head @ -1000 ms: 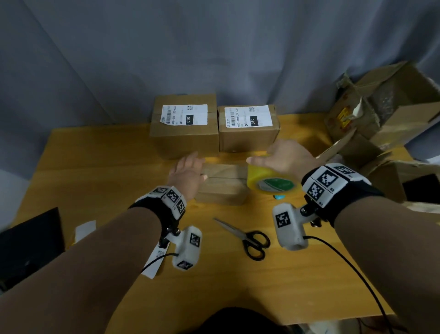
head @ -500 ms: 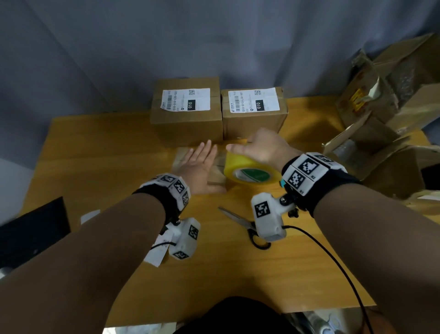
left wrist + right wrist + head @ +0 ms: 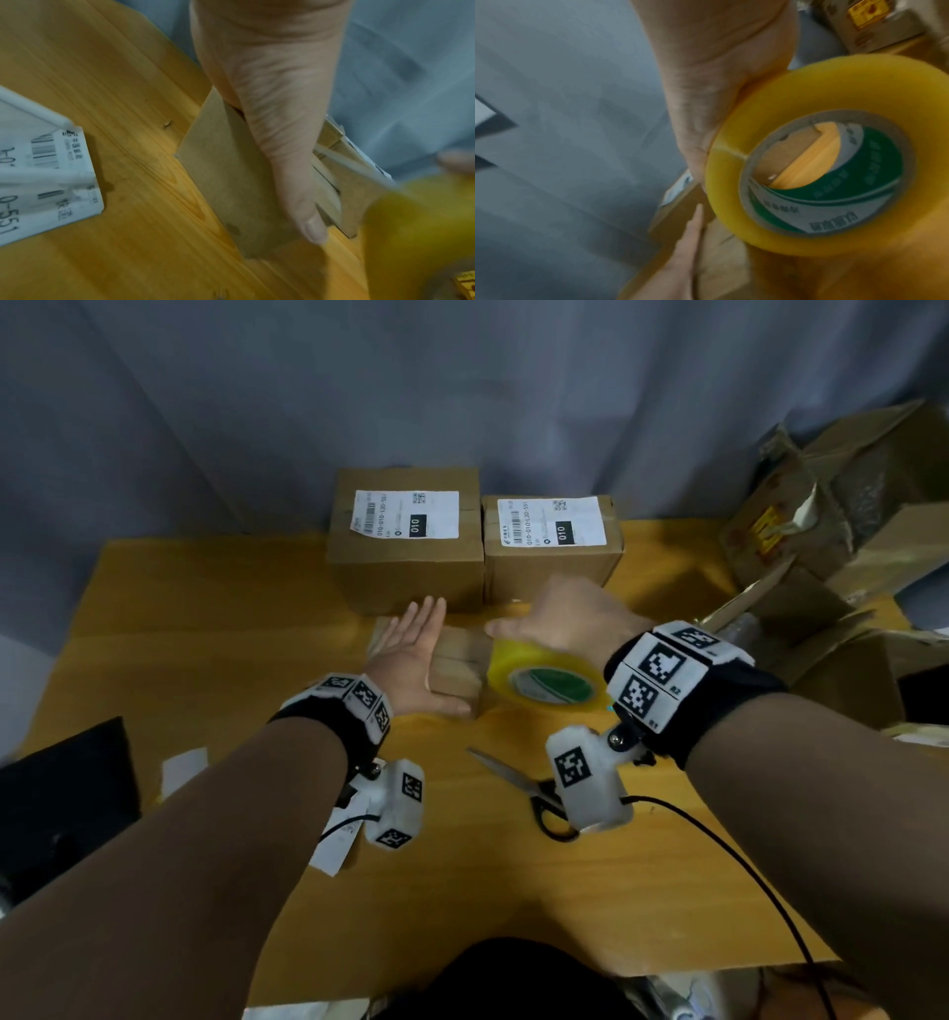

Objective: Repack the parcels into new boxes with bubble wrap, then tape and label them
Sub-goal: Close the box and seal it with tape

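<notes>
Tape is going onto a small, low brown cardboard box (image 3: 457,667) that lies on the yellow wooden tabletop (image 3: 215,629), just in front of two taller labelled cardboard parcels (image 3: 405,541). The left hand (image 3: 411,654) lies flat on the box top, fingers (image 3: 426,618) straight and pressing the flaps down, thumb against the near side. The right hand (image 3: 570,618) is curled over a wide roll of yellowish clear packing tape (image 3: 547,683), gripping its outer rim at the box's right end. The box looks light and thin-walled, likely to slide or dent, so it is best pinned from above over the seam. The roll is stiff; its rim gives a sure hold. Black-handled scissors (image 3: 534,788) lie nearby.
</notes>
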The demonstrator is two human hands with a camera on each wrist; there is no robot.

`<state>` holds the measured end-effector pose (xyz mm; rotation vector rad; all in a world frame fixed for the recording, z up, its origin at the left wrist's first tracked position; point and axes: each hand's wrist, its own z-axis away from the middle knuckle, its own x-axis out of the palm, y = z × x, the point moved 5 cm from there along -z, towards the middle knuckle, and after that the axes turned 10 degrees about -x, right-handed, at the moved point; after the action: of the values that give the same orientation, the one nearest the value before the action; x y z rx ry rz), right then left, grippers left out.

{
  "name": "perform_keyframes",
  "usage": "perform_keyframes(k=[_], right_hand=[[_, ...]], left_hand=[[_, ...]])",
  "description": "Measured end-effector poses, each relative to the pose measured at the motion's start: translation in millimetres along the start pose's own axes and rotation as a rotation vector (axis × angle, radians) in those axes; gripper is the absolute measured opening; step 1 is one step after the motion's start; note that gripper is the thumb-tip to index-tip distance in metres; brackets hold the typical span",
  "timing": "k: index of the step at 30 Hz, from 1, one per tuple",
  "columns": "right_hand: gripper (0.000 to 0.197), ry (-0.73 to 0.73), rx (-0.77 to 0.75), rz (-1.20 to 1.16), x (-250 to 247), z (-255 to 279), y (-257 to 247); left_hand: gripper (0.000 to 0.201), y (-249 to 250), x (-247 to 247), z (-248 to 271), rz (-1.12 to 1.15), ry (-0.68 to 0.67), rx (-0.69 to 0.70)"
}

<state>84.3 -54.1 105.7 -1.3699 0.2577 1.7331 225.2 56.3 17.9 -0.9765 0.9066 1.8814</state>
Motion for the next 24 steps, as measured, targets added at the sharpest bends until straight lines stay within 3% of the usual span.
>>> perform_keyframes(k=[4,8,11,15,21,24], right_hand=[[0.06,-0.025,0.074,0.108,19.3,8.3,26.7],[0.064,-0.041,0.092,0.066,38.7,5.7,36.6],[0.063,-0.052,0.113,0.076,47.2,2.7,39.0],[0.062,-0.049,0.154,0.092,52.7,0.2,39.8],[0.065,-0.031,0.197,0.088,50.5,-1.6,43.9],[0.066,-0.058,0.18,0.128,52.3,-3.0,39.9]], left_hand=[[0.132,0.4,7.0,-2.5,-0.153,-0.01,-0.028],[0.125,1.2,11.2,-3.0,-0.219,-0.052,-0.035],[0.105,3.0,8.7,-2.3,-0.184,-0.095,-0.061],[0.079,10.1,-0.2,-5.3,-0.073,-0.089,-0.194],[0.1,30.5,0.5,-11.9,-0.165,-0.089,-0.393],[0.109,32.4,1.3,-13.1,-0.181,-0.073,-0.409]])
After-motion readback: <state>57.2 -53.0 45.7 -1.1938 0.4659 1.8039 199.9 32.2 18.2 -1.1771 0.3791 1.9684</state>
